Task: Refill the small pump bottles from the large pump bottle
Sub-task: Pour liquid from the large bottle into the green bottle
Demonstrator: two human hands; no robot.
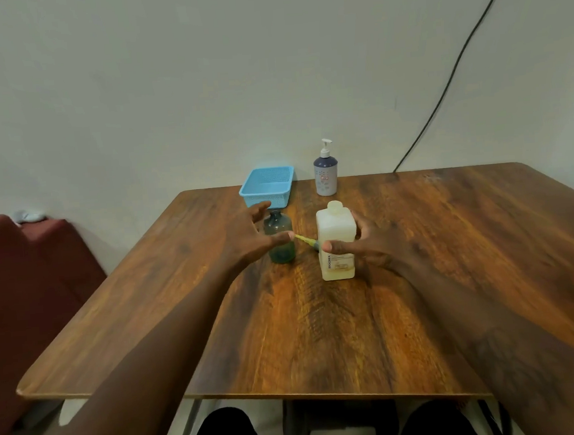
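A large white rectangular bottle (336, 244) stands upright mid-table with its pump off. My right hand (366, 242) grips it, thumb across the front and fingers behind. To its left stands a small dark translucent bottle (279, 238) with greenish liquid at the bottom and no pump on its neck. My left hand (251, 235) hovers beside that bottle with fingers spread, holding nothing. A thin yellowish pump tube (306, 240) lies on the table between the two bottles. Another pump bottle (325, 173), blue and white with its pump on, stands at the back edge.
A light blue plastic basket (267, 186) sits at the table's far edge, just behind the small dark bottle. A dark red seat (25, 272) stands left of the wooden table (453, 255). A black cable (455, 66) runs down the wall at right.
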